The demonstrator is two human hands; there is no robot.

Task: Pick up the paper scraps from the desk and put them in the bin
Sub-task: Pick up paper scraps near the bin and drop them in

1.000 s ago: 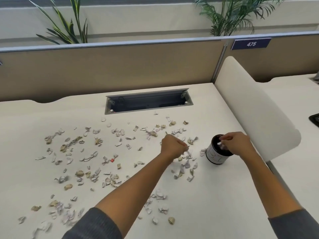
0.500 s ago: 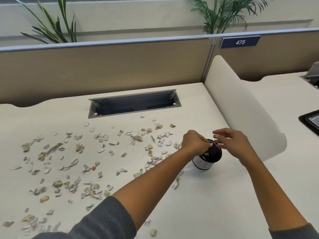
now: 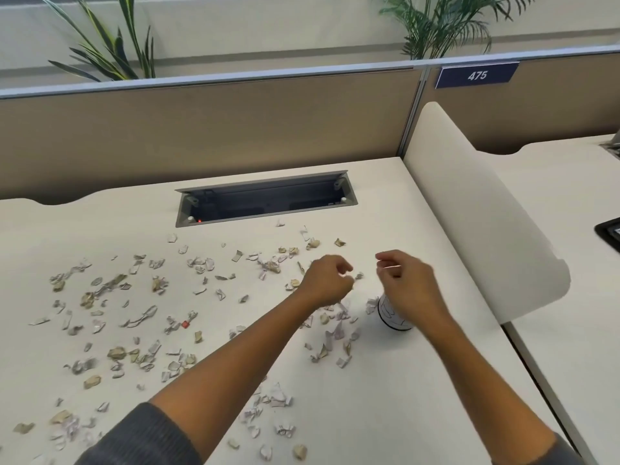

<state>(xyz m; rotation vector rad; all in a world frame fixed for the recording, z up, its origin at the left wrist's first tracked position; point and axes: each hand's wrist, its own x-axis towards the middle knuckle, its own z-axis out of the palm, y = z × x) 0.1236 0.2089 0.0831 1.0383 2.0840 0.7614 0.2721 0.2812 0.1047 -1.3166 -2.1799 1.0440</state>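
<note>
- Torn white and tan paper scraps (image 3: 141,317) lie scattered over the pale table (image 3: 385,397), thickest at left and centre.
- The left hand (image 3: 327,283) hovers above them, fingers curled loosely; whether it holds a scrap is unclear.
- The right hand (image 3: 407,283), fingers bent and slightly apart, hangs over the small white cylindrical bin (image 3: 391,315), hiding its mouth.

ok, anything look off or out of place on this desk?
Yes: torn paper scraps litter most of the desk, thickest on its left and middle, with a few beside the small white bin. One tiny red bit stands out among the pale scraps. The cable tray at the back lies open. Nothing looks damaged.
</note>
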